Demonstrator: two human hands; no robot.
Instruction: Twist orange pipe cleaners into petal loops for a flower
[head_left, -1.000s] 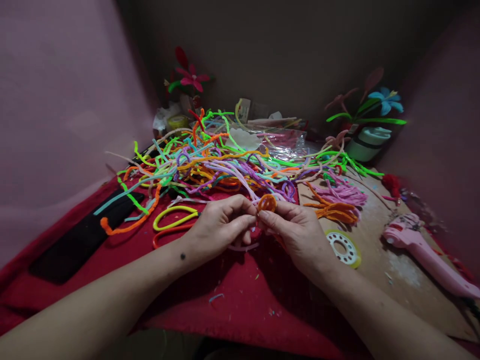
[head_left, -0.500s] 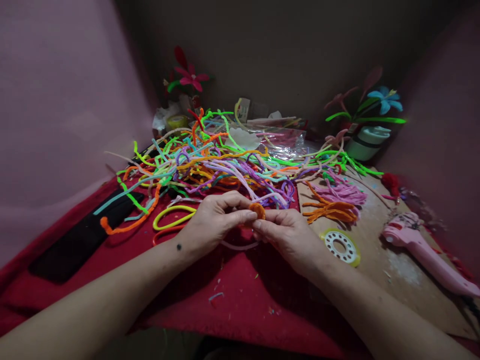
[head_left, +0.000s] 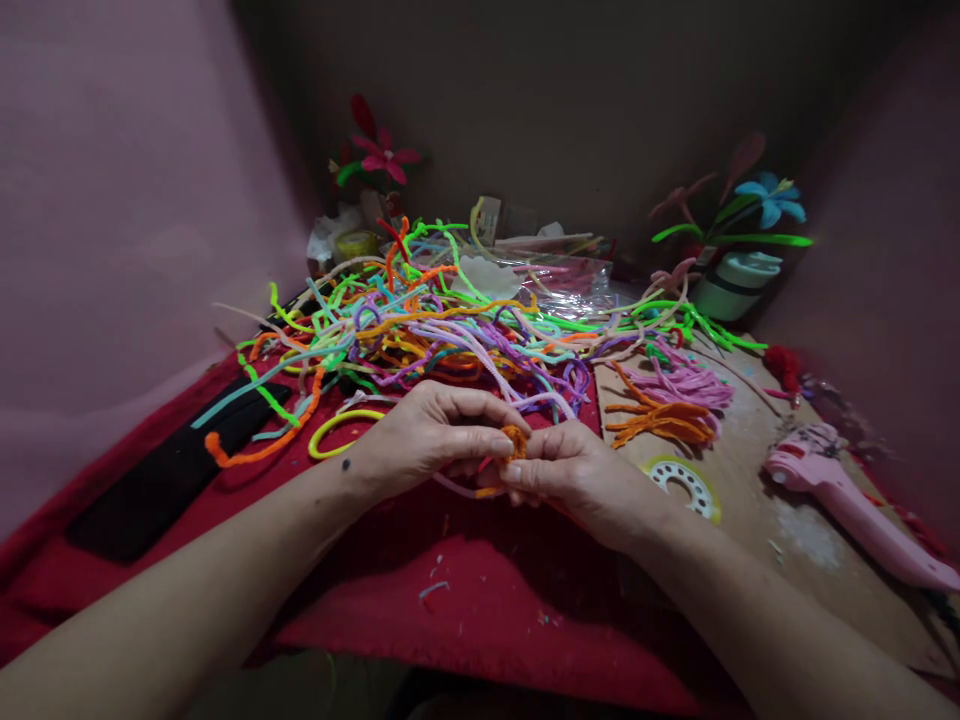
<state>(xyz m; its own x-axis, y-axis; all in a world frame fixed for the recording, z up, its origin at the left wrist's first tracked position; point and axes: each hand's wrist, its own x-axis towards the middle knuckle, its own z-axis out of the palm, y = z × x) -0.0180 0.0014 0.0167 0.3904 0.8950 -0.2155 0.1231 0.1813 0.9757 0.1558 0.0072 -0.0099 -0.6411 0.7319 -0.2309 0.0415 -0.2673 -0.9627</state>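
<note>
On the far left, a black case [head_left: 142,500] is being crossed at its top end by bright fuzzy stems from the big pile [head_left: 420,335]. Next, a yellow loop [head_left: 361,413] is being partly blocked by the left hand [head_left: 429,432]. In that hand, an orange coil [head_left: 516,440] is being pinched between thumb and fingers. The coil is being held up in the middle, over the red cloth [head_left: 465,620]. From its other side, it is being gripped by the right hand [head_left: 574,468], with thumb and finger bent in; whether a loose end is being tucked inside cannot be told. It seems that the coil is being wound or pressed at this step. For the next move, a snug pinch is probably being called for, so that no turn is being let loose. Farther right, orange stems [head_left: 667,425] are being kept on a brown board [head_left: 757,485]. A tape roll [head_left: 699,492] and a pink tool [head_left: 844,490] are being kept there too.
</note>
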